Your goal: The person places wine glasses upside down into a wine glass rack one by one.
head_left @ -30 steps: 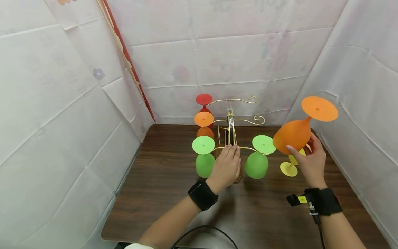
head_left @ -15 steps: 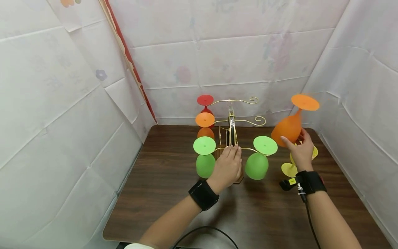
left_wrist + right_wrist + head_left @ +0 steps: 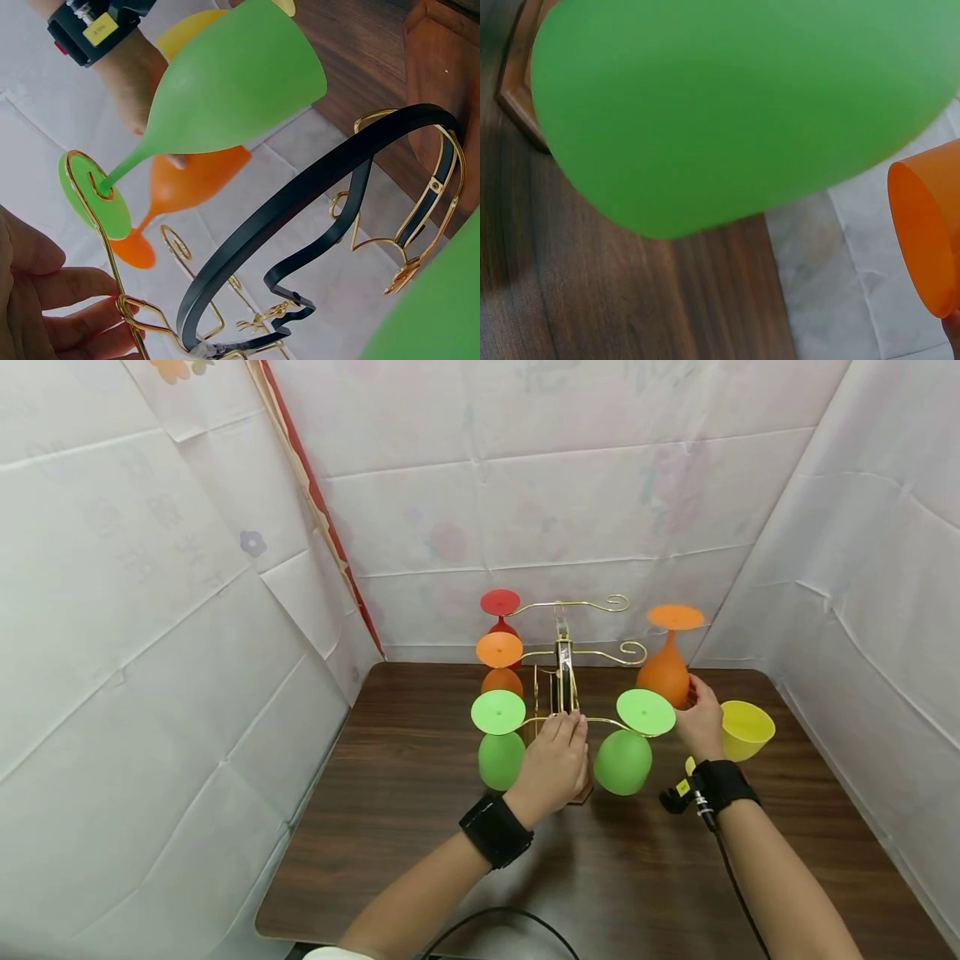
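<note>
An orange wine glass (image 3: 664, 675) hangs upside down from my right hand (image 3: 702, 720), which grips it by the bowl, right of the gold wire rack (image 3: 564, 672). My left hand (image 3: 551, 768) lies over the front of the rack, fingers fairly straight and touching its front wire arm in the left wrist view. Two green wine glasses hang upside down by their feet from that front arm, a left one (image 3: 501, 760) and a right one (image 3: 622, 762). Another orange glass (image 3: 499, 649) and a red glass (image 3: 500, 602) hang on the left behind. The right wrist view is mostly filled by green glass (image 3: 727, 112).
Two curled wire arms reach out at the rack's back right, the nearer one's hook (image 3: 633, 651) beside the held glass. A yellow glass (image 3: 745, 731) lies behind my right wrist. Paper-covered walls (image 3: 555, 510) enclose the dark wooden table (image 3: 390, 827).
My right hand has carried the orange glass leftward, toward the rack, and the glass now hangs more upright. More of the yellow glass's bowl shows. My left hand stays on the rack.
</note>
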Demonstrator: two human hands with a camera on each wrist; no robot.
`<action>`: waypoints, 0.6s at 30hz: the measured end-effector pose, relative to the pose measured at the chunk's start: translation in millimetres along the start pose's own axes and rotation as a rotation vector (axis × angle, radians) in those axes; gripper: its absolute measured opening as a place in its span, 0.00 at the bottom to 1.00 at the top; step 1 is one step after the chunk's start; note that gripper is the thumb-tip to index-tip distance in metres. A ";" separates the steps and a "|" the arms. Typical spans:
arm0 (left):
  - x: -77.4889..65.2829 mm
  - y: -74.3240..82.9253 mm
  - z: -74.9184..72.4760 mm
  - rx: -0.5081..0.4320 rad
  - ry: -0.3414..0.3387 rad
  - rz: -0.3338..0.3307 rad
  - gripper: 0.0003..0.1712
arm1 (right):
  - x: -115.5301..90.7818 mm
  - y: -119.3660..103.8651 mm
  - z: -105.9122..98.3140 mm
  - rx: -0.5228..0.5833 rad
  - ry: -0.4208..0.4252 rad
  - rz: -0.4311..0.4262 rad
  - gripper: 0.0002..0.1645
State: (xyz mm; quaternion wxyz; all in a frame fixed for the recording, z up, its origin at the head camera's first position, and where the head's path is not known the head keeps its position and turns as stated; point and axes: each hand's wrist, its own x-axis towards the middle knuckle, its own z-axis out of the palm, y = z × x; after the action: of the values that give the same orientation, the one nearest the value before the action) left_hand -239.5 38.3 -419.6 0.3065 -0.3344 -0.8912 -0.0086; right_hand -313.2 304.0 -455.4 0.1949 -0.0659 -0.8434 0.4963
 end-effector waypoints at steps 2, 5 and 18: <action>-0.2 -0.1 0.3 0.000 0.005 0.001 0.22 | 1.4 1.3 2.3 -0.020 -0.040 -0.006 0.39; -0.3 -0.4 0.9 -0.005 0.012 0.002 0.21 | 3.2 3.0 5.0 -0.047 -0.104 -0.025 0.37; -0.3 -0.1 0.6 -0.018 0.013 -0.004 0.21 | 8.2 8.7 14.1 -0.133 -0.235 -0.270 0.28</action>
State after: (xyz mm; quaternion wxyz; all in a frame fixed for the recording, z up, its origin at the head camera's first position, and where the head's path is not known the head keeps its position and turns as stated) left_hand -239.7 38.1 -420.2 0.3094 -0.3354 -0.8896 -0.0195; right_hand -327.0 299.4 -466.8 0.1554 0.0937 -0.8924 0.4133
